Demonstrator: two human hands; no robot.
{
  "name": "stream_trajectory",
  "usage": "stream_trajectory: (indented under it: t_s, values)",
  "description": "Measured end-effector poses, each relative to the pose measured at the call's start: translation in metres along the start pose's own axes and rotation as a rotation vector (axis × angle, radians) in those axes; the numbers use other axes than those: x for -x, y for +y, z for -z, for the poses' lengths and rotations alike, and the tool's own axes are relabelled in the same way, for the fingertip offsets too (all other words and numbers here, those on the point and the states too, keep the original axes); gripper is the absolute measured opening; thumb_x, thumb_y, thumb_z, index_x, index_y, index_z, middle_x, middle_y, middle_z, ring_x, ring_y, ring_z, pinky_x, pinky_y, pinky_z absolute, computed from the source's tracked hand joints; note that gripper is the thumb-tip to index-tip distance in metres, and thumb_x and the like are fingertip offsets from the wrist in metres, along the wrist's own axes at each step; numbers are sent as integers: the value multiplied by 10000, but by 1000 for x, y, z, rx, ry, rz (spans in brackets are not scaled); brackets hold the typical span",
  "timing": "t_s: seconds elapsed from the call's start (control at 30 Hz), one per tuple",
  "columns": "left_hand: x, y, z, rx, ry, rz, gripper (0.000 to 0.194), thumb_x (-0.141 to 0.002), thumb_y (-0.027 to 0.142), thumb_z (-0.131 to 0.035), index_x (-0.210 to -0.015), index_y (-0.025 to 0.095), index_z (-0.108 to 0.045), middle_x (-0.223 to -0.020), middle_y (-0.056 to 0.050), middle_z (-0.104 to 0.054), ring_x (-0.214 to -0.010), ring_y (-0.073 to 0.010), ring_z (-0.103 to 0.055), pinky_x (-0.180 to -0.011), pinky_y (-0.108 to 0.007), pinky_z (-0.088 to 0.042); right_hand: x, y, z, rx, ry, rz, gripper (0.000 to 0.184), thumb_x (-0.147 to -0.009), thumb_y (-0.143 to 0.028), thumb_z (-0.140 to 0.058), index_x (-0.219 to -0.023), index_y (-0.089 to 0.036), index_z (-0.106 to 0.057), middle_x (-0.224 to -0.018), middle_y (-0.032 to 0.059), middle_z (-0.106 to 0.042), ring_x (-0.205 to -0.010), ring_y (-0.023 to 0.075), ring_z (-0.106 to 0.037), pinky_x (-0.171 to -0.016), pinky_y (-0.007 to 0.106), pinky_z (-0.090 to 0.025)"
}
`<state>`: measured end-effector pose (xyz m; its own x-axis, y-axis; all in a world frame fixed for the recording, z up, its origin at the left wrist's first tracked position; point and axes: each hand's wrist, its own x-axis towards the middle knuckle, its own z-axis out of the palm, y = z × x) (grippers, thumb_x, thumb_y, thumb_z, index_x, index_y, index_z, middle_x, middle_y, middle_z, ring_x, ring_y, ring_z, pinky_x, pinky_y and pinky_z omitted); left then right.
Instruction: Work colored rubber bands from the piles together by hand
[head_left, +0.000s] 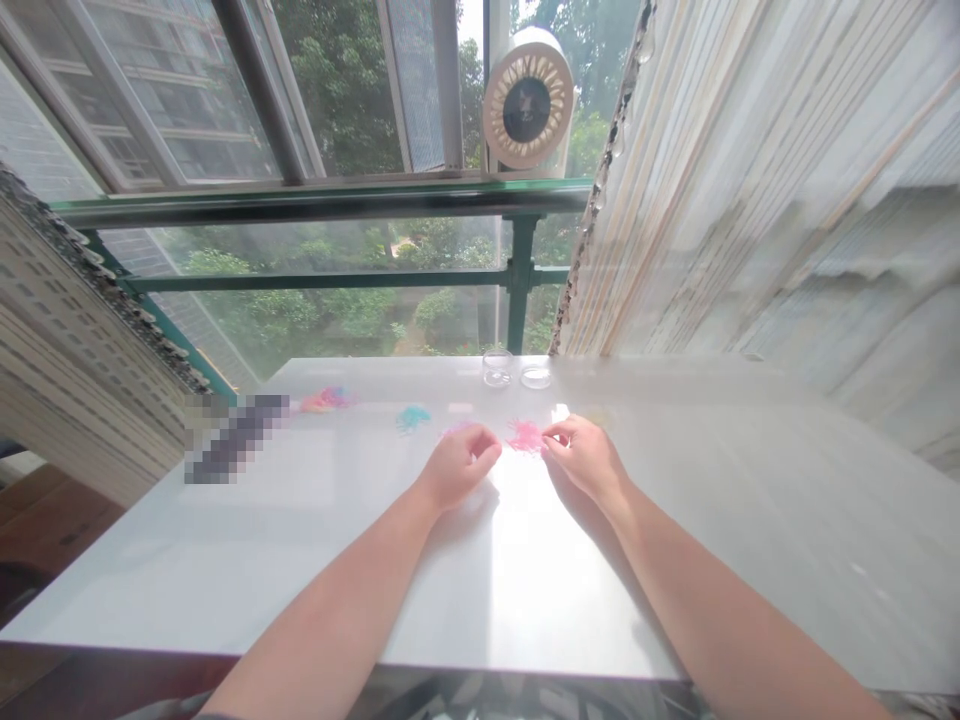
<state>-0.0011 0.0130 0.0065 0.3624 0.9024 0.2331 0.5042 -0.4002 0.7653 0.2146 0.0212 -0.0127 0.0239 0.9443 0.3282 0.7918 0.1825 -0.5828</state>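
Note:
A small heap of thin pink strands (523,436) lies on the white table between my two hands. At its right edge is my right hand (589,458), thumb and fingertips pinched together; what they hold, if anything, is too small to make out. My left hand (459,468) hovers just left of the pink heap with its fingers curled into a pinch, their contents hidden. Behind it, a purple-pink heap (454,430) shows only in part. Farther left sits a teal heap (412,418) of similar strands. Past my right hand a faint yellowish heap (598,419) is visible.
A clear round container (496,368) and a shallow clear dish or lid (535,378) stand at the table's (300,560) back edge. A multicoloured heap (327,400) lies at the far left, near a blurred-out dark object (236,440). A green railing (322,208) and curtains (750,180) border the table.

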Motion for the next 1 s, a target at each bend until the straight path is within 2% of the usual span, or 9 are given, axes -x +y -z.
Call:
stream_trajectory:
  t_s: [0.17, 0.37, 0.57, 0.73, 0.8, 0.9, 1.0]
  values:
    - [-1, 0, 0, -8, 0, -16, 174, -811, 301, -474, -763, 172, -581, -733, 0, -611, -651, -115, -526, -594, -223, -385, -1, -2, 0, 74, -35, -28, 217, -750, -239, -514, -786, -254, -727, -707, 2, -585, -591, 117, -515, -556, 234, -356]
    - [-1, -1, 0, -14, -13, -16, 179, -814, 303, -467, -761, 173, -577, -732, -1, -607, -658, -119, -525, -600, -227, -385, -2, 0, 1, 84, -51, -19, 225, -756, -222, -508, -819, -243, -724, -724, 6, -607, -637, 126, -545, -623, 241, -387]
    - [0, -1, 0, -18, -20, -13, 186, -818, 311, -463, -773, 173, -579, -743, -4, -606, -666, -121, -526, -605, -231, -387, -2, 4, 1, 19, -7, -70, 296, -764, -169, -442, -902, -223, -698, -872, 25, -639, -732, 147, -580, -687, 257, -413]
    - [-1, -2, 0, -14, -23, -18, 188, -818, 310, -459, -772, 174, -581, -742, -6, -610, -670, -123, -531, -600, -227, -389, -1, 2, 2, -51, 14, -79, 297, -779, -183, -404, -922, -209, -663, -861, 34, -632, -768, 164, -580, -685, 265, -420]
    - [-1, -2, 0, -11, -20, -19, 185, -817, 308, -462, -770, 175, -581, -743, -6, -613, -672, -123, -535, -599, -225, -391, 1, -1, 4, -95, 8, -92, 267, -794, -211, -398, -909, -213, -638, -798, 21, -630, -721, 163, -574, -648, 263, -417]
    - [0, 0, 0, -10, 3, -17, 179, -817, 303, -468, -772, 176, -586, -745, -4, -622, -675, -120, -542, -602, -223, -394, 6, -11, 7, -174, -66, -32, 211, -809, -262, -410, -832, -214, -614, -667, -5, -600, -620, 153, -543, -603, 259, -403]
    - [2, 1, 0, -22, 28, -28, 178, -818, 298, -470, -775, 177, -594, -752, -3, -635, -675, -115, -552, -617, -220, -407, 15, -23, 8, -247, -223, 114, 209, -823, -295, -416, -753, -202, -590, -657, -3, -590, -612, 148, -520, -594, 255, -391]
